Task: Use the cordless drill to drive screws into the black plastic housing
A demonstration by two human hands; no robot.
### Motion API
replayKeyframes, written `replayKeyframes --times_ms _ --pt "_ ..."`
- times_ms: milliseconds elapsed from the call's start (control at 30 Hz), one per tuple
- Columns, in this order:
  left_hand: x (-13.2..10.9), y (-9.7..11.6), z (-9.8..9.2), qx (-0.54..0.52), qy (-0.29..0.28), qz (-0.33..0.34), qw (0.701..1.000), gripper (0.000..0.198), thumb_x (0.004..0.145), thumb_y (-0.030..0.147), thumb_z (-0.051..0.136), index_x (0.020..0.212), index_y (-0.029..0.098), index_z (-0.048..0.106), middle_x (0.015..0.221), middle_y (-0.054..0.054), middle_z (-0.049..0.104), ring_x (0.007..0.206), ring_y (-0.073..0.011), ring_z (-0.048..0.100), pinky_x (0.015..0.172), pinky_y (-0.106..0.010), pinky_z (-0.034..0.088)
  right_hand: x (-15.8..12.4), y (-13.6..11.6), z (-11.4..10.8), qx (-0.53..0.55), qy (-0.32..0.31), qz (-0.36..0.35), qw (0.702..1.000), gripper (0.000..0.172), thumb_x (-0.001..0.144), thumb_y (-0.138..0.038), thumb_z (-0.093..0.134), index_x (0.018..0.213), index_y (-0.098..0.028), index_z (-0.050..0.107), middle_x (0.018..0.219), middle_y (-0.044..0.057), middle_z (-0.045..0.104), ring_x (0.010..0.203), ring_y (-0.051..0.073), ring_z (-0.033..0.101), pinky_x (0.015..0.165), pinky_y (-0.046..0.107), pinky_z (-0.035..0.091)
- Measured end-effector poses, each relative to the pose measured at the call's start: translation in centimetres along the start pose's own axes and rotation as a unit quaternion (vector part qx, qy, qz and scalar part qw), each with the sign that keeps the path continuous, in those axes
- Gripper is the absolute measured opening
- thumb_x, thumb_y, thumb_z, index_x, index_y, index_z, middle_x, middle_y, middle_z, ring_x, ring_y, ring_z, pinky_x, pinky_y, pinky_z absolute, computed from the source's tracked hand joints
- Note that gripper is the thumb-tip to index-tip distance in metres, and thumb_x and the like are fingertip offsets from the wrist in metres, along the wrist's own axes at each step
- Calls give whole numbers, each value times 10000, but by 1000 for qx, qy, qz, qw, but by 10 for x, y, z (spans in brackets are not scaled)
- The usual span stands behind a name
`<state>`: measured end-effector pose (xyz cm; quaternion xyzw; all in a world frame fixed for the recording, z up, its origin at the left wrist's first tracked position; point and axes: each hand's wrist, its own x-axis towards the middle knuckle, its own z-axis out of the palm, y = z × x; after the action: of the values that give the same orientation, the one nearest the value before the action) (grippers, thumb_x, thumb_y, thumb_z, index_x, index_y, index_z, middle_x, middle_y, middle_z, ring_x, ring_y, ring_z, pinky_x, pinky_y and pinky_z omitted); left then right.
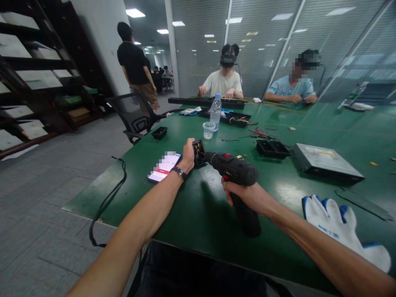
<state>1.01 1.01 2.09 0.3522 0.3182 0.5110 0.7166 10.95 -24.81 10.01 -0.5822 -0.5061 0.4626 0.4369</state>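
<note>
The green table (192, 214) is the largest thing here, and it fills the middle and right of the frame. At the upper left stands a dark shelf (88, 49), and to the right of it is a standing person in black shirt (133, 62). At the upper centre and upper right, two co-workers sit behind the table, one in a white shirt (224, 82), the other in light blue (291, 88). A flat metal case (328, 161) lies at the right, and a white-blue glove (337, 227) at the lower right.

In the centre, my right hand (238, 189) is closed around the handle of a black drill (235, 169), whose front points to the left. A clear bottle (215, 115) stands above it, and my phone (163, 168) lies left of centre. My left hand (188, 154) grips a small black part (198, 152) near the centre, just before the drill's front; I cannot tell whether they touch. The smallest is a plastic cup (208, 131), beside the bottle.
</note>
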Motion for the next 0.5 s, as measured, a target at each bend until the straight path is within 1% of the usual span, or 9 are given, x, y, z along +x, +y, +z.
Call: replayKeyframes --times_ms 100,200,333,433,500 --pt "0 0 1 -5 12 2 1000 346 844 535 726 756 233 581 629 30 609 524 -138 575 552 -264 444 0 2 2 4 4 1 1000 146 698 -352 681 725 -246 584 532 -34 626 471 153 596 533 279 452" --pt "0 -1 1 1 19 2 1000 353 853 539 729 756 232 584 628 26 613 523 -145 580 550 -269 451 1 7 1 8 5 6 1000 180 726 -379 700 771 -237 598 563 -39 625 483 147 595 546 275 452" --pt "2 -4 0 21 6 6 1000 361 870 553 700 745 229 601 627 14 615 521 -160 582 541 -292 459 3 15 -7 14 -3 17 1000 210 798 -407 711 766 -225 611 592 -15 642 517 145 597 580 284 473" --pt "3 -6 -2 17 6 12 1000 360 866 549 717 747 228 609 630 20 608 530 -159 577 544 -294 443 4 20 -14 36 -5 27 999 237 809 -428 732 777 -219 626 614 -17 640 526 144 602 589 288 489" --pt "3 -5 -2 -2 7 0 1000 360 875 538 734 743 230 601 622 31 594 534 -150 558 561 -291 431 3 21 -16 54 -7 37 998 267 807 -448 764 792 -214 637 629 -22 640 528 140 610 592 282 495"
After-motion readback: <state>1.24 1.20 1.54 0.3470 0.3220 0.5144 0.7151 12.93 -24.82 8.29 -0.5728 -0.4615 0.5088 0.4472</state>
